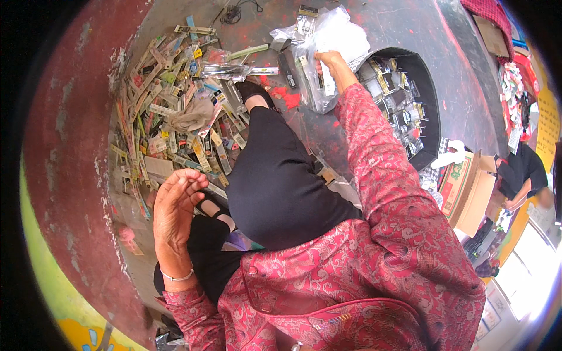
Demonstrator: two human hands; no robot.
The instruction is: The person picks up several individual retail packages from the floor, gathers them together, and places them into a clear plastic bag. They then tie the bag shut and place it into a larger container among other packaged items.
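My right hand [332, 61] reaches forward over a clear plastic bag [321, 100] and is closed on it. Flat packaged pieces show through the film. Raised near my left knee, my left hand [178, 202] has loosely bent fingers, slightly apart, and nothing visible in it. Beyond it spreads a large heap of long, narrow packets [175, 111] in many colours. A crumpled beige cloth [193, 114] rests on this heap. Right of my right forearm stands a black tub [430, 88] with many small clear packets inside.
A white plastic bag [351, 41] lies beside my right hand. An open cardboard box [462, 187] stands at the right. Farther right, another person [524, 172] sits near more piled goods. A dark cable [234, 10] lies on the floor, and a dark red wall [70, 146] borders the left.
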